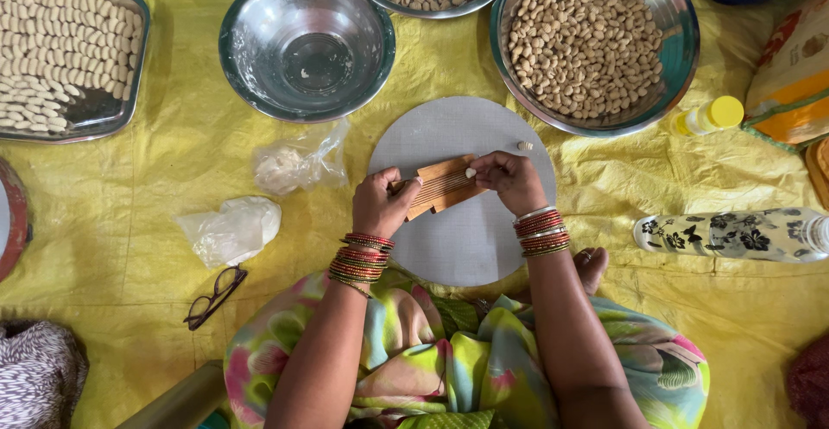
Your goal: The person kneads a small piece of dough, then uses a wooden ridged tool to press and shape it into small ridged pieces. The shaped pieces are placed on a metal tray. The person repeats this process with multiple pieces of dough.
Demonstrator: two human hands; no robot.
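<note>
Yellow sheeting (173, 161) covers the whole floor, and I take the round grey board (466, 222) at its middle as my landmark; on that board's upper half I see a small ridged wooden paddle (442, 185) lying tilted; my left hand (380, 204) is curled closed around the paddle's left end, and my right hand (509, 178) pinches a pale dough piece (471, 172) against the ridges with thumb and fingertips, the other fingers folded; 1 more shaped piece (524, 146) lies on the board just above the right hand; above-left of the board stands an empty steel bowl (306, 44); above-right, a steel bowl of shaped pieces (591, 44); left of the board lie 2 crumpled plastic bags (298, 163); below-left, a pair of glasses (216, 297); right of the board lies a flowered bottle (734, 235).
</note>
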